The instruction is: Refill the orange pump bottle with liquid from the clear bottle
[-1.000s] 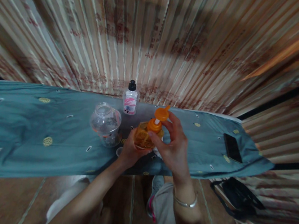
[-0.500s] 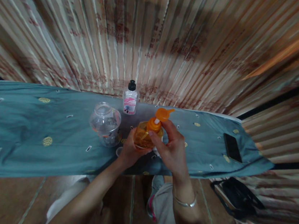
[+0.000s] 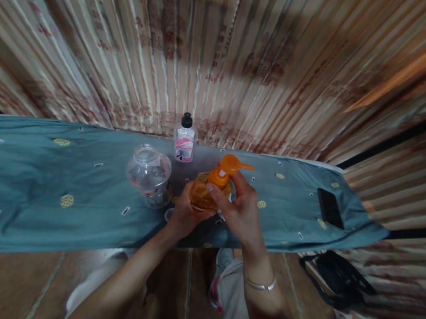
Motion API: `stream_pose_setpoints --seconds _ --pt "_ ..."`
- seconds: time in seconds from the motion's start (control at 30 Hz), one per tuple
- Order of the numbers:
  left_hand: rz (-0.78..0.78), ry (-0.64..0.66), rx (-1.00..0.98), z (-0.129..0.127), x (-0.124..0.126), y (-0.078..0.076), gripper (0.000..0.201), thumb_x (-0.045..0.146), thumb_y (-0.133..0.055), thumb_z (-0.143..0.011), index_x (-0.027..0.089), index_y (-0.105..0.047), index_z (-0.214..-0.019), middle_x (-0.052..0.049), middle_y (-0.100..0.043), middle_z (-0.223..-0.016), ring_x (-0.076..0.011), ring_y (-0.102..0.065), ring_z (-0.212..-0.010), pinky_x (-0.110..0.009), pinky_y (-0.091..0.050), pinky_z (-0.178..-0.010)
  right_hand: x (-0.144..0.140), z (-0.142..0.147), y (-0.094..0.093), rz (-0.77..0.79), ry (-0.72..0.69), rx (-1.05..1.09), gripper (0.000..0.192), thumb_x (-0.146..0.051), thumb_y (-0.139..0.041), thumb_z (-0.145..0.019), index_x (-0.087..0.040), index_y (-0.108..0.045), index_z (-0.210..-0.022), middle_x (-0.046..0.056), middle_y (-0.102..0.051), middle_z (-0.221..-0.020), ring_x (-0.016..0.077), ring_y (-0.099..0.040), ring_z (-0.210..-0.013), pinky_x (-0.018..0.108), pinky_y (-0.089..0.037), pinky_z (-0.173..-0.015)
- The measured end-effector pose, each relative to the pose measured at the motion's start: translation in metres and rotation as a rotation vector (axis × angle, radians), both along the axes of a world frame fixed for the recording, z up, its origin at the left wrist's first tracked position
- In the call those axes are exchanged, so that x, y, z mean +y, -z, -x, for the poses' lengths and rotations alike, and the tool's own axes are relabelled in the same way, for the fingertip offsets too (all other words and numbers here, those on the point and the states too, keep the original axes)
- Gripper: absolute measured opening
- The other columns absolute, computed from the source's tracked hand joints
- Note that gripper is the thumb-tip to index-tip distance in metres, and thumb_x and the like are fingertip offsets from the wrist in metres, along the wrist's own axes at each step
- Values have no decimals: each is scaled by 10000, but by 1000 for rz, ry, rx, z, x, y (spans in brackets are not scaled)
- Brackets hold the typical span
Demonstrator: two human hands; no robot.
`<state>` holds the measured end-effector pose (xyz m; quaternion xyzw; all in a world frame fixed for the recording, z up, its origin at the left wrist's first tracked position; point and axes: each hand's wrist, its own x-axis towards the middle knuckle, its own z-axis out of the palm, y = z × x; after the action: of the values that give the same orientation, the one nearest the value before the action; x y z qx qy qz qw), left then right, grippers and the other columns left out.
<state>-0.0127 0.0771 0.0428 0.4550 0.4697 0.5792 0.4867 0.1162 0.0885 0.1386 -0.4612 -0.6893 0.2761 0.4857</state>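
An amber pump bottle (image 3: 201, 194) is held over the cloth, wrapped from the left and below by my left hand (image 3: 187, 212). The thumb and fingers of my right hand (image 3: 240, 204) are closed around its orange pump top (image 3: 219, 177), at the collar below the head. The nozzle sticks out to the right. Left of my hands stands a clear, wide-bellied plastic jar (image 3: 151, 172) with an uncovered mouth. Behind them, a clear bottle (image 3: 184, 144) with a black cap and pink label is upright. A small, round, clear piece (image 3: 169, 214) lies beside my left hand.
A green-blue patterned cloth (image 3: 97, 186) covers the narrow table. A black phone (image 3: 330, 208) lies toward its right end. Pleated curtains (image 3: 211, 50) hang close behind the table. On the floor at right is a black bag (image 3: 338, 278).
The pump's nozzle has swung a little toward me, from pointing slightly away to pointing right. My right hand has shifted slightly left around the collar; my left hand stays on the bottle.
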Motion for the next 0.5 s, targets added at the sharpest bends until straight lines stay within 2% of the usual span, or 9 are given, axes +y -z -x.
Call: stream_pose_setpoints --seconds 0.07,0.13,0.23,0.37,0.43,0.5 --pt "0 5 -6 0 1 2 782 206 -917 -536 216 -525 -1213 -88 -715 -1172 -289 -721 -1073 -507 -561 -985 -1 2 1 -15 119 -33 372 -497 -759 -812 -217 -699 -1049 81 -745 -1056 280 -692 -1054 450 -555 -993" --pt "10 17 -19 0 2 5 805 219 -920 -529 210 -516 -1225 -100 -704 -1200 -292 -713 -1094 -512 -549 -1001 -1 3 2 -33 164 -53 415 -508 -786 -780 -207 -704 -1054 88 -746 -1051 289 -691 -1060 465 -550 -1001" --pt "32 26 -13 0 1 5 802 233 -920 -538 207 -512 -1229 -101 -702 -1204 -294 -707 -1109 -520 -541 -1013 -1 0 0 -30 72 -33 459 -510 -781 -786 -202 -696 -1115 86 -751 -1072 278 -698 -1029 441 -577 -939" --pt "15 7 13 1 0 3 766 215 -919 -539 222 -520 -1194 -79 -714 -1188 -289 -709 -1115 -504 -545 -1015 -1 -3 -2 -12 -54 11 321 -456 -695 -870 -228 -708 -1095 65 -765 -1047 259 -704 -1026 423 -577 -947" --pt "9 1 23 1 0 1 756 214 -921 -533 222 -526 -1177 -77 -717 -1177 -286 -712 -1104 -491 -551 -1008 -2 -1 -2 -12 -38 16 295 -443 -681 -880 -235 -712 -1088 66 -767 -1079 262 -701 -1065 441 -563 -993" --pt "12 -2 26 1 1 0 769 221 -925 -526 220 -525 -1184 -76 -720 -1161 -284 -716 -1086 -489 -557 -995 -3 2 -1 -27 49 14 329 -457 -712 -855 -229 -710 -1093 81 -757 -1150 274 -693 -1108 463 -548 -1031"
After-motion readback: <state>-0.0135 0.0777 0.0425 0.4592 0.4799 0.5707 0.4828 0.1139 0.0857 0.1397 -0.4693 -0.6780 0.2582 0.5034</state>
